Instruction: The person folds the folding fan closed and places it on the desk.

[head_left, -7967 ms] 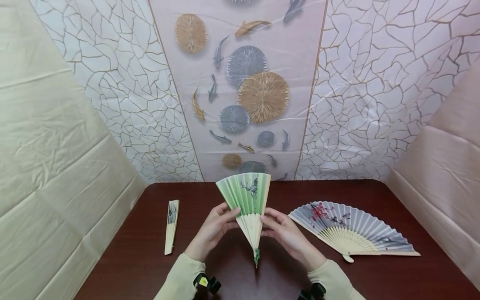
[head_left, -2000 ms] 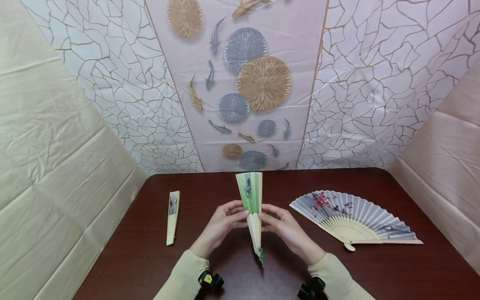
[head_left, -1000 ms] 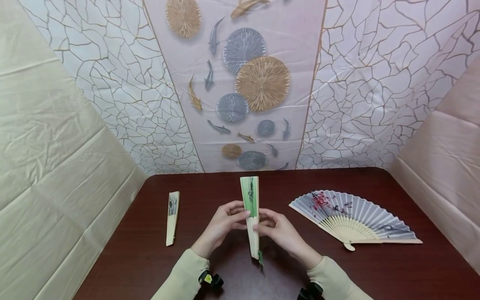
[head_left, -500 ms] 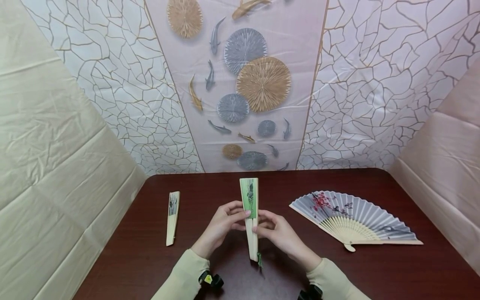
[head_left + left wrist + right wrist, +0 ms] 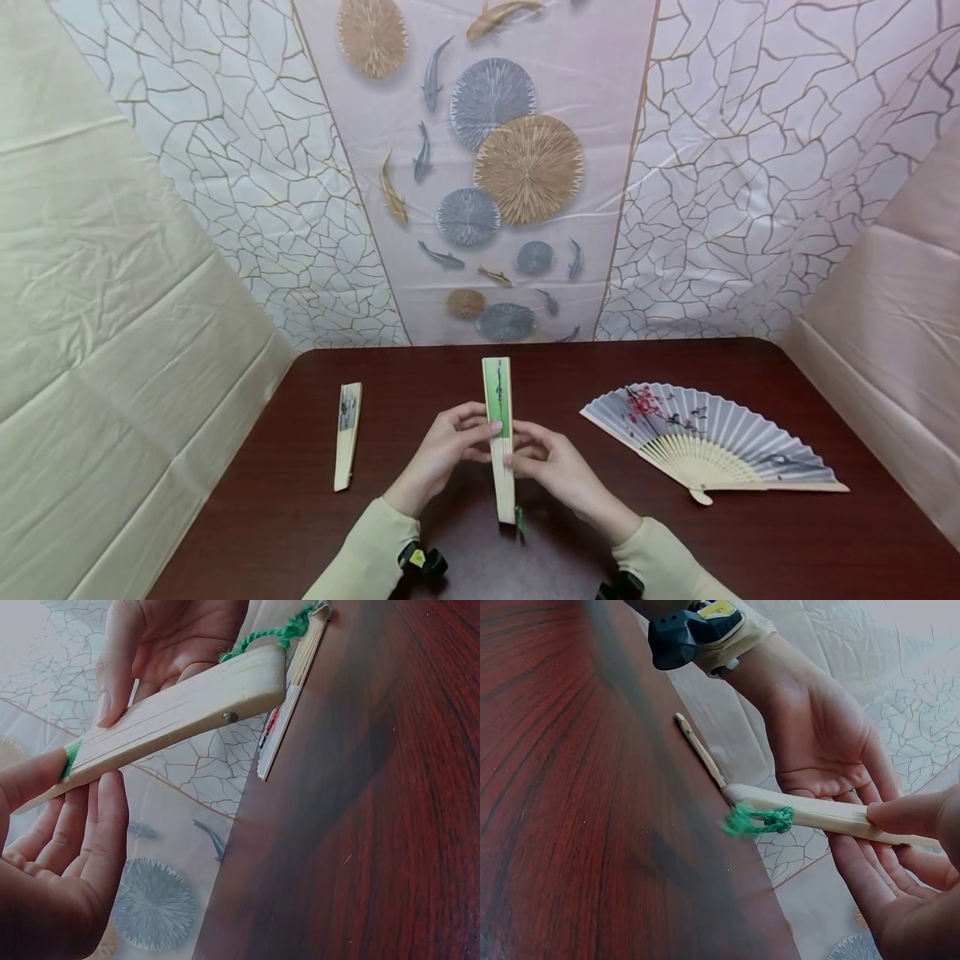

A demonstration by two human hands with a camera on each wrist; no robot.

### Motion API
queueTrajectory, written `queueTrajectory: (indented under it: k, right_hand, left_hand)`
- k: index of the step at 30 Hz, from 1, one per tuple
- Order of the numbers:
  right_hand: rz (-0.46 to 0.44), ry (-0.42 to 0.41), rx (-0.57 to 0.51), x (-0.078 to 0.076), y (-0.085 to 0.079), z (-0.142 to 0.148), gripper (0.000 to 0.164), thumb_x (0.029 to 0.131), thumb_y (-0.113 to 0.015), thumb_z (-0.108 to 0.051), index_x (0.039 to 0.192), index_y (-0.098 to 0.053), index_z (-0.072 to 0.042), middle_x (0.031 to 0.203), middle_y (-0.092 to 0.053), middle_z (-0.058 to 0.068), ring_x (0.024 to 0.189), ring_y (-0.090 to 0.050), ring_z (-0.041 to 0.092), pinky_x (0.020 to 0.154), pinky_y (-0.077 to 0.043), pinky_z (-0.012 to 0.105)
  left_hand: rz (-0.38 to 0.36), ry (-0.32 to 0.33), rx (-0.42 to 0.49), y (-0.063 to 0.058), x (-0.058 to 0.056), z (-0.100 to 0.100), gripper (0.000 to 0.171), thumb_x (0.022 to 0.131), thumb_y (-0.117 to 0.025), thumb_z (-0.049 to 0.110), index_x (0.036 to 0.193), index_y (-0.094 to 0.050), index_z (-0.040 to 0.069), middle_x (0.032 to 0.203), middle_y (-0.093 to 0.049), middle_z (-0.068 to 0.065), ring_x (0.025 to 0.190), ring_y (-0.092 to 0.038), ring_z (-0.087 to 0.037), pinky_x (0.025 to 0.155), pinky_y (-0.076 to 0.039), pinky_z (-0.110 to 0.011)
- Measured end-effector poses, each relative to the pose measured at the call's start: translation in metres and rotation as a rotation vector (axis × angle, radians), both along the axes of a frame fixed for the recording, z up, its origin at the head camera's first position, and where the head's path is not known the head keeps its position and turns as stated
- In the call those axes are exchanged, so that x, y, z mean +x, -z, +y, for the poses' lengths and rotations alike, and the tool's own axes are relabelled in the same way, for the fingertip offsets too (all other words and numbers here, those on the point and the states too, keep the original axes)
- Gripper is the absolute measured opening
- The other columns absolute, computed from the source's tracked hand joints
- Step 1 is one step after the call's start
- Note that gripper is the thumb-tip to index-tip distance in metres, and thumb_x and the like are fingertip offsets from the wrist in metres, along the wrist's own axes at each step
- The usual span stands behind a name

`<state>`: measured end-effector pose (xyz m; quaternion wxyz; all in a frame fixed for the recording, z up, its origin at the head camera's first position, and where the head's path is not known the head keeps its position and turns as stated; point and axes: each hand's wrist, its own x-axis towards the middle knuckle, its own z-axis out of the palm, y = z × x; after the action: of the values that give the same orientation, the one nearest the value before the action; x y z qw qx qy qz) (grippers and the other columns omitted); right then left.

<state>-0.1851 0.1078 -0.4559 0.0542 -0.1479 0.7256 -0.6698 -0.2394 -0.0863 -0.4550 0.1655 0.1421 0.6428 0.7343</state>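
Between both hands stands a green folding fan, folded to a narrow stick with its green cloth end up. My left hand pinches its left side near the lower edge of the cloth. Lower on the pale ribs, my right hand pinches the right side with thumb and fingers. A metal rivet shows at the fan's base in the left wrist view. From that end hangs a green cord, seen in the right wrist view. The fingers behind the fan are partly hidden in the head view.
A second folded fan with a grey picture lies on the left of the dark red wooden table. At right a grey fan with red blossoms lies spread out. A patterned cloth hangs behind the table.
The green fan was partly spread and has been folded up to a narrow stick. My right hand has shifted lower on its ribs. The other two fans have stayed put.
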Motion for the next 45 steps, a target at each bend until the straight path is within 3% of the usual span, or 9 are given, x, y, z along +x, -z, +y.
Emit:
queueTrajectory:
  k: [10,18,26,34,45]
  right_hand:
    - [-0.081,-0.033,-0.040,0.003,0.004,0.002,0.058,0.095,-0.068,-0.005,0.143,-0.041,0.014,0.111,-0.068,0.022,0.096,-0.069,0.023,0.082,-0.061,0.040]
    - [-0.080,-0.038,0.029,0.000,0.009,0.001,0.040,0.094,-0.070,-0.008,0.126,-0.059,0.012,0.103,-0.072,0.019,0.085,-0.068,0.015,0.069,-0.058,0.028]
    - [-0.119,-0.068,-0.053,-0.001,0.014,0.001,0.036,0.095,-0.067,-0.003,0.124,-0.057,0.016,0.101,-0.070,0.017,0.091,-0.069,0.028,0.079,-0.061,0.038]
    - [-0.096,-0.055,-0.068,-0.001,0.011,0.003,0.035,0.095,-0.066,-0.001,0.122,-0.056,0.018,0.101,-0.070,0.020,0.091,-0.070,0.029,0.081,-0.061,0.039]
    - [-0.091,-0.036,-0.052,-0.012,0.016,0.005,0.041,0.094,-0.066,0.004,0.128,-0.052,0.020,0.102,-0.068,0.021,0.094,-0.070,0.033,0.084,-0.060,0.047]
  left_hand:
    - [0.021,-0.025,-0.009,-0.002,-0.008,-0.004,0.033,0.093,-0.073,0.013,0.120,-0.063,-0.004,0.102,-0.073,-0.011,0.083,-0.071,-0.018,0.068,-0.062,-0.035]
    - [0.058,-0.039,-0.026,-0.022,-0.020,-0.011,0.033,0.095,-0.070,0.013,0.122,-0.061,-0.005,0.105,-0.072,-0.013,0.087,-0.070,-0.019,0.074,-0.062,-0.042]
    - [0.063,-0.041,-0.040,-0.035,-0.030,-0.010,0.036,0.096,-0.070,0.015,0.126,-0.062,-0.003,0.109,-0.072,-0.014,0.088,-0.070,-0.019,0.073,-0.062,-0.044]
    - [0.113,-0.033,-0.066,-0.044,-0.041,0.002,0.039,0.095,-0.072,0.018,0.127,-0.063,-0.001,0.112,-0.070,-0.015,0.094,-0.068,-0.024,0.075,-0.062,-0.047]
    - [0.130,-0.070,-0.114,-0.031,-0.065,0.009,0.038,0.095,-0.071,0.014,0.127,-0.063,-0.004,0.112,-0.070,-0.018,0.090,-0.071,-0.019,0.083,-0.060,-0.049]
